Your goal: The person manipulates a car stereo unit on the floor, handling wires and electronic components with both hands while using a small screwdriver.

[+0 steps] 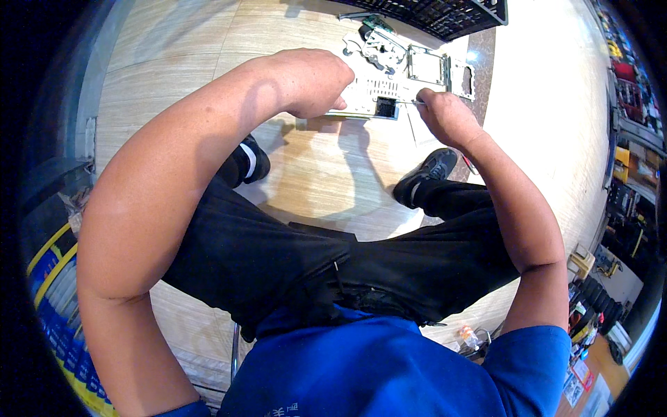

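In front of my feet lies a flat, pale metal panel (358, 97) with rows of slots and a dark square part (385, 106) near its right end. My left hand (321, 82) grips the panel's left end; most of its fingers are hidden. My right hand (446, 118) is closed on a thin metal shaft (408, 102), perhaps a screwdriver. The shaft points left, and its tip is by the dark square part. Whether the tip touches it, I cannot tell. The handle is covered by the fingers.
Just beyond the panel are loose metal parts (379, 52), a rectangular frame (426, 66) and a small green circuit board (377, 23). A black plastic crate (445, 17) stands farther back. My shoes (427, 174) flank the near floor. Shelves with goods (629, 97) line the right side.
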Demonstrator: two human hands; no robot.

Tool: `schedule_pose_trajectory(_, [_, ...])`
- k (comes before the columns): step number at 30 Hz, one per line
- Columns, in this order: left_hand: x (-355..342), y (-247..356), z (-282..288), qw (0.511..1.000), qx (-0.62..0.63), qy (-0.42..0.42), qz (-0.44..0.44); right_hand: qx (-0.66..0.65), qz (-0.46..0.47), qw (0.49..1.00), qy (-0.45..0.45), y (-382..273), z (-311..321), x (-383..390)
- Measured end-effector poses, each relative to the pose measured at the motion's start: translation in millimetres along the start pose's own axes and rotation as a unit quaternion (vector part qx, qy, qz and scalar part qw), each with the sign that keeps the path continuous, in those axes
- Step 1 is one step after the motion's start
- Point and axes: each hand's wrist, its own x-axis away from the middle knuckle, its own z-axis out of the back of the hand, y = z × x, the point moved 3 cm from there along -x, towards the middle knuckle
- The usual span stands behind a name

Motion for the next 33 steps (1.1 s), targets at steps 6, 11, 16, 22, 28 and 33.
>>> schedule_pose_trajectory(6, [-0.4,-0.1,-1.1,1.0,-0.01,0.002,-0.003,0.007,-0.007,1.0,0.003,-1.8,0.4,0.8])
schedule_pose_trajectory(11, [-1.4,-1.3,-1.5,1.0,-0.008,0.005,-0.011,0.017,-0.007,1.0,-0.009,0.7,-1.8,-0.6])
schedule_pose_trajectory(16, [-3.2,-3.1,-2.7,1.0,-0.004,0.002,-0.012,0.015,-0.01,1.0,-0.008,-0.9,-2.2,0.9])
schedule_pose_trajectory(22, [-1.1,-0.4,-1.4,1.0,-0.008,0.014,-0.013,0.017,-0.016,1.0,-0.009,-0.6,-1.3,0.6])
schedule_pose_trajectory(28, [-1.0,-2.2,-3.1,1.0,0.02,0.019,-0.01,0.011,-0.005,1.0,0.003,1.0,-1.8,-0.3])
schedule_pose_trajectory(33, [-0.9,-0.7,-1.3,1.0,-0.006,0.006,-0.013,0.018,-0.005,1.0,0.007,-0.3,-1.9,0.0])
